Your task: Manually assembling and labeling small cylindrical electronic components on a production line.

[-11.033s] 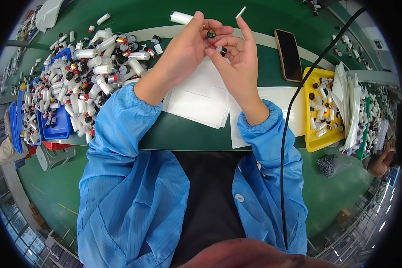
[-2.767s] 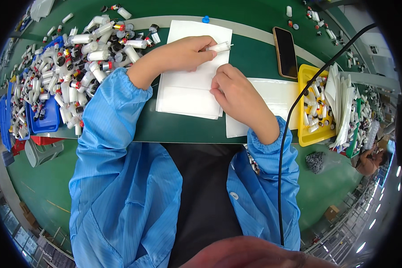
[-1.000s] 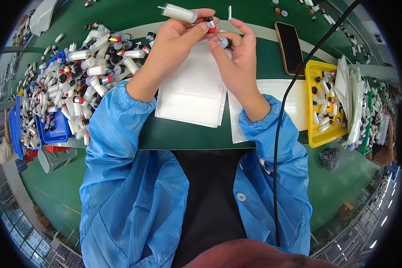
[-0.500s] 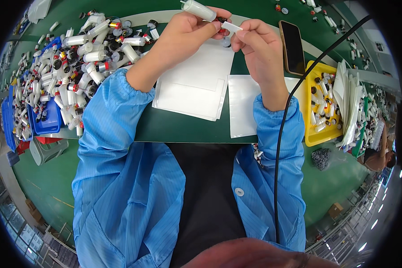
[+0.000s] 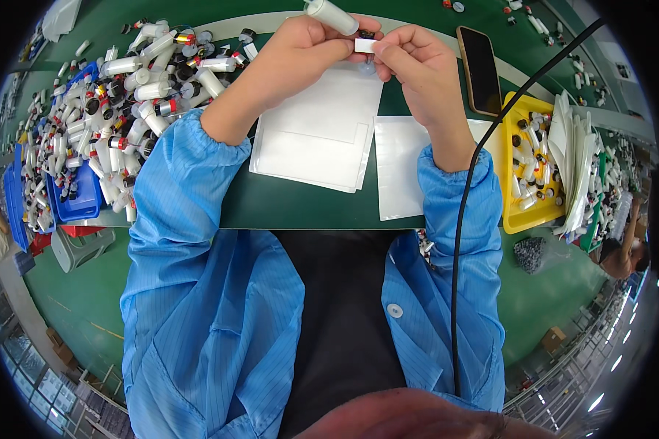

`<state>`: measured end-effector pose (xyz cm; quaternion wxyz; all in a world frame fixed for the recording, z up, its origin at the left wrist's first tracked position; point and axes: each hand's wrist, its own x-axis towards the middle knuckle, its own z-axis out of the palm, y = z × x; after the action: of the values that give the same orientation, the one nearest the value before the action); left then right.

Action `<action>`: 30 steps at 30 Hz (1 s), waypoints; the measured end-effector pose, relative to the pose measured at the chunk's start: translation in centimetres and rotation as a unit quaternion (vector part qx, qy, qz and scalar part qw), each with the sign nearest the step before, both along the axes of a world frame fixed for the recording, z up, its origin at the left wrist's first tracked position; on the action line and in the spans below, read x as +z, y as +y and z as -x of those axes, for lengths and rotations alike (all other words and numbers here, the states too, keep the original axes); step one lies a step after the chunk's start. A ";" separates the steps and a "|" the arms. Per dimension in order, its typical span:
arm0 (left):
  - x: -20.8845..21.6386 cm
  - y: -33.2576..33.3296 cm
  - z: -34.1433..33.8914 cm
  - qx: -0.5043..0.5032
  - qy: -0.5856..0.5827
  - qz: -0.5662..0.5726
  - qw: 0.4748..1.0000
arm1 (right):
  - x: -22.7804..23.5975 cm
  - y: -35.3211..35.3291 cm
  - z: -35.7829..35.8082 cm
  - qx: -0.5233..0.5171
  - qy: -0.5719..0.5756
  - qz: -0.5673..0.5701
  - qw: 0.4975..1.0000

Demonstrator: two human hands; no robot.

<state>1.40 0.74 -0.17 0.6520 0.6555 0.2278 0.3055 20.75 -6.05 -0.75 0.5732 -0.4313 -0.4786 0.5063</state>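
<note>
A: Principal item?
B: One frosted-white plastic cylinder (image 5: 332, 17), tilted, above the far part of the desk, in the left hand (image 5: 304, 45). That hand is closed about its lower end; exact finger contact partly hidden.

A: Second item?
B: One small flat white rectangular tab (image 5: 365, 45), material uncertain. The right hand (image 5: 421, 64) is clamped on its near-right end, thumb against forefinger.

A: Why so held?
B: Presumably an end grip leaves the tab's face uncovered, and the cylinder, angled up and away, leaves the left thumb and forefinger free at the fingertips.

A: Between the hands?
B: A small dark-topped part (image 5: 366, 34) just beyond the tab, and a pale translucent round disc (image 5: 366, 67) below it. Whether they join the cylinder, I cannot tell.

A: Beneath and around?
B: A stack of white rectangular sheets (image 5: 311, 135) on the green-topped desk (image 5: 293, 208); a glossy white sheet (image 5: 401, 172) beside it, partly under the right forearm.

A: Left side?
B: A heaped pile of white cylinders with black and red parts (image 5: 154, 91), spilling about a blue plastic tray (image 5: 77, 210); likely placed within left-arm reach.

A: Right side?
B: A black-screened phone (image 5: 479, 71), a yellow plastic tray (image 5: 523, 222) containing similar pieces, probably to separate them from the heap, and a black cable (image 5: 470, 186) crossing the view.
</note>
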 end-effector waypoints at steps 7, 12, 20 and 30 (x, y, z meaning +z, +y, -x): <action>-0.1 0.5 -0.2 -0.014 -0.034 0.057 0.998 | 0.3 -0.3 1.1 -0.066 -0.043 -0.024 0.997; 0.4 -0.1 -0.2 0.010 -0.025 0.036 0.999 | 0.3 -0.6 2.0 -0.098 -0.032 -0.027 0.994; 0.3 -0.1 0.1 0.008 0.023 -0.025 0.999 | 0.1 -0.6 1.5 -0.080 -0.012 -0.008 0.997; 1.0 -0.3 -0.1 -0.011 -0.084 0.138 0.987 | -1.0 0.3 0.7 0.034 0.203 0.029 0.978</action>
<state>1.50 0.46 0.80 0.7564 0.5339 0.2046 0.3177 20.06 -5.75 -1.76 0.6278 -0.3195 -0.3518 0.6165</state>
